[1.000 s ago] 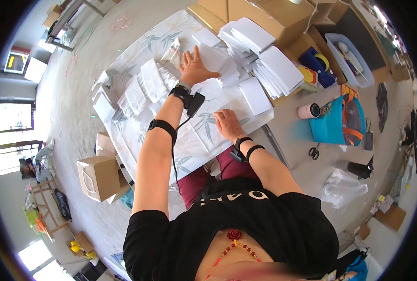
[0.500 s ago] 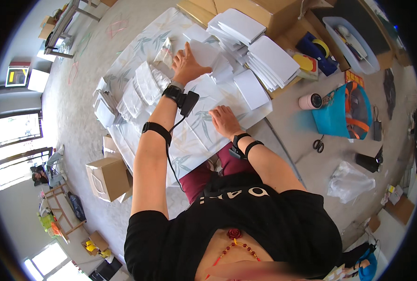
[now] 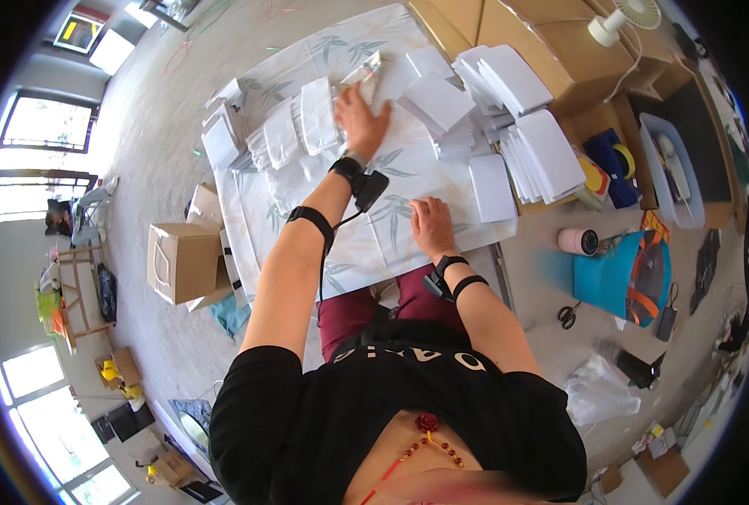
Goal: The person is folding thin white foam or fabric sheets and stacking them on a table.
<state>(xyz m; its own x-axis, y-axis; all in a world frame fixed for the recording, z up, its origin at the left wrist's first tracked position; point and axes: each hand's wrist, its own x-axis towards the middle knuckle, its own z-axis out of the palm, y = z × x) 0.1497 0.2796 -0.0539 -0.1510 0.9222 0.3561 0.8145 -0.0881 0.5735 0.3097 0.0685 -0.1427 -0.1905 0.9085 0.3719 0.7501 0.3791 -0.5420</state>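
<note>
My left hand point(image 3: 362, 124) reaches over the table, fingers apart, beside a row of white packets in thin clear wrap point(image 3: 317, 114). Its fingertips are close to the end packet of that row; whether they touch it I cannot tell. Just beyond lies a crinkled clear plastic packet point(image 3: 364, 74). On the table's near part my right hand point(image 3: 432, 225) rests palm down, fingers a little bent, holding nothing. Between my left hand and the boxes lie loose white paper stacks point(image 3: 438, 103); another flat white stack point(image 3: 491, 188) is near the table's right edge.
A leaf-patterned cloth covers the table point(image 3: 374, 244). More white stacks point(image 3: 547, 156) lean by open cardboard boxes point(image 3: 551, 50) at the right. Another white pile point(image 3: 221, 139) sits at the left edge. A blue bag point(image 3: 606, 282), scissors point(image 3: 568, 316) and a carton point(image 3: 185, 261) are on the floor.
My left hand has moved away from the loose white stack, back toward the wrapped packets. My right hand stays on the table. The whole view has shifted with my head.
</note>
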